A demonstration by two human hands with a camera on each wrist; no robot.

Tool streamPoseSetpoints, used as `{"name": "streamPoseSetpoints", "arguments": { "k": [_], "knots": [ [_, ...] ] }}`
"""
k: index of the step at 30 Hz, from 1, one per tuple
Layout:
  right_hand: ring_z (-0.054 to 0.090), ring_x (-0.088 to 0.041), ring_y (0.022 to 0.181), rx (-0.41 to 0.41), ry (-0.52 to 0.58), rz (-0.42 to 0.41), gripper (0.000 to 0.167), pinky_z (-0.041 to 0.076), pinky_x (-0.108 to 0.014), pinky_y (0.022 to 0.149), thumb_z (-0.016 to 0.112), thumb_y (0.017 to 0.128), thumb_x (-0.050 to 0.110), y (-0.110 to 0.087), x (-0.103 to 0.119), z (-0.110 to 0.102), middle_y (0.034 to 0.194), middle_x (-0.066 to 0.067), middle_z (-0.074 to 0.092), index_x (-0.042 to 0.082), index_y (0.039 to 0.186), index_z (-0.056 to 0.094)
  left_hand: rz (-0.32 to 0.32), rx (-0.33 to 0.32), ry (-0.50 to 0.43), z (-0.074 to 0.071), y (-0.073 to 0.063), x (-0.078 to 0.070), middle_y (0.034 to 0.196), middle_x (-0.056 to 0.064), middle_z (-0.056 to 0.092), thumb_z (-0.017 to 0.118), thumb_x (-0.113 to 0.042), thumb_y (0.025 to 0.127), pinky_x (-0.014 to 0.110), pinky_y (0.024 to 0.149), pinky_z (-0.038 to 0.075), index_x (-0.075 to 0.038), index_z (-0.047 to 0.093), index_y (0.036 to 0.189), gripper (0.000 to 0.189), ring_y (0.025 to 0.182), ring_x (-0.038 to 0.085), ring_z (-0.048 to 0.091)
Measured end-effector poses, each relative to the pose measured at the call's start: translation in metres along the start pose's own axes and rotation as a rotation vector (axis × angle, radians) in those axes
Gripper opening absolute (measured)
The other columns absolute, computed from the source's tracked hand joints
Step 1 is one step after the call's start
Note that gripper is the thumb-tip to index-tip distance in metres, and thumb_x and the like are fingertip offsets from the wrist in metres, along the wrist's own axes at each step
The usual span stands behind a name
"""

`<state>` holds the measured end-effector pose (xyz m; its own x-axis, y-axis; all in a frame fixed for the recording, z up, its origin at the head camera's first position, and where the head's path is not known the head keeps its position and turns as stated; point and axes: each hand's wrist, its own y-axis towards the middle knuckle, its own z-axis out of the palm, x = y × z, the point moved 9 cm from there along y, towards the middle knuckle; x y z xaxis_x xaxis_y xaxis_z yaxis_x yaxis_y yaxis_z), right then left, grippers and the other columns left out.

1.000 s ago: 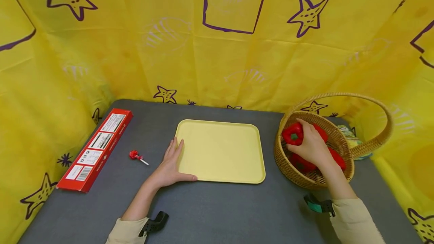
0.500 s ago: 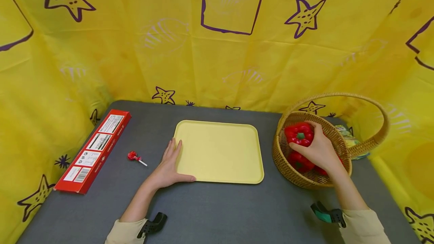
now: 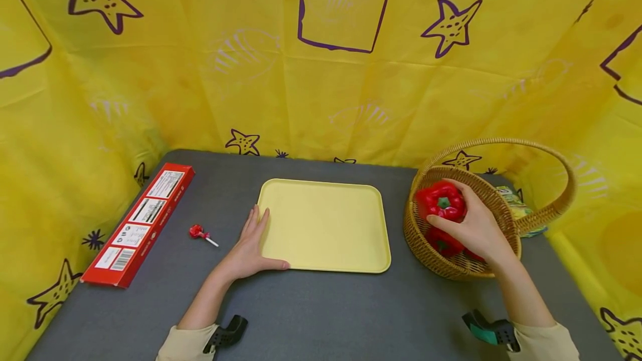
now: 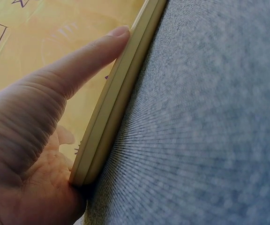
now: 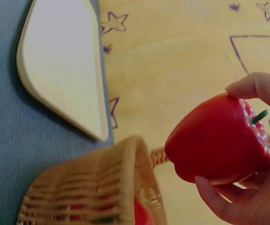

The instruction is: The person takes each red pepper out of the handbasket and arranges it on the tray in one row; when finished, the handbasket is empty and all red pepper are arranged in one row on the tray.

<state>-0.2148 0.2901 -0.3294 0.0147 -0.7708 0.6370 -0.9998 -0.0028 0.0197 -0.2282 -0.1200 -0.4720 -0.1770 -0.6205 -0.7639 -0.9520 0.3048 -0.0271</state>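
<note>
My right hand (image 3: 476, 227) grips a red bell pepper (image 3: 435, 198) with a green stem, fingers and thumb spread round its sides. In the right wrist view, the bell pepper (image 5: 210, 140) is raised above the rim of the wicker basket (image 5: 88, 183). More red peppers (image 3: 443, 242) lie inside the basket, partly hidden by the hand. My left hand (image 3: 248, 252) rests at the near left corner of a pale yellow tray (image 3: 326, 224). Its fingers lie straight along the left rim and its thumb along the front one; in the left wrist view the thumb touches the tray's edge (image 4: 109, 108).
A lollipop (image 3: 197, 231) with a white stick lies left of the tray. Beyond it is a long red box (image 3: 140, 224) with white labels. The basket's tall handle (image 3: 567, 183) arches up at the right, and a colourful packet (image 3: 516, 205) lies behind it. Yellow cloth surrounds the table.
My right hand has brought the bell pepper up from among the others, and it has shifted slightly left in the last half second. The left hand and tray have stayed put.
</note>
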Motion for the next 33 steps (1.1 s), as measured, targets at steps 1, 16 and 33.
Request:
{"name": "streamPoseSetpoints", "arguments": {
  "k": [1, 16, 33],
  "knots": [
    [0.051, -0.042, 0.110, 0.002, 0.009, -0.005, 0.086, 0.051, -0.058, 0.081, 0.072, 0.085, 0.042, -0.001, 0.003, 0.001, 0.135, -0.024, 0.045, 0.010, 0.151, 0.027, 0.001, -0.001, 0.002, 0.000, 0.000, 0.000, 0.160, 0.022, -0.011, 0.089, -0.048, 0.063, 0.068, 0.108, 0.012, -0.002, 0.008, 0.156, 0.132, 0.145, 0.041, -0.010],
    [0.054, -0.037, 0.113, 0.093, 0.164, -0.050, 0.079, 0.052, -0.048, 0.086, 0.074, 0.085, 0.032, 0.007, 0.032, 0.045, 0.135, -0.019, 0.048, 0.011, 0.147, 0.030, 0.013, -0.010, 0.004, 0.000, -0.001, 0.001, 0.160, 0.023, -0.010, 0.090, -0.048, 0.062, 0.067, 0.109, 0.012, -0.001, 0.008, 0.155, 0.133, 0.146, 0.040, -0.009],
    [0.057, -0.031, 0.110, 0.194, 0.379, -0.059, 0.075, 0.053, -0.039, 0.086, 0.076, 0.083, 0.024, 0.025, 0.042, 0.110, 0.131, -0.017, 0.053, 0.007, 0.145, 0.037, -0.008, -0.002, 0.008, 0.001, 0.000, 0.003, 0.160, 0.021, -0.011, 0.090, -0.050, 0.062, 0.066, 0.110, 0.013, -0.003, 0.006, 0.156, 0.134, 0.146, 0.040, -0.009]
  ]
}}
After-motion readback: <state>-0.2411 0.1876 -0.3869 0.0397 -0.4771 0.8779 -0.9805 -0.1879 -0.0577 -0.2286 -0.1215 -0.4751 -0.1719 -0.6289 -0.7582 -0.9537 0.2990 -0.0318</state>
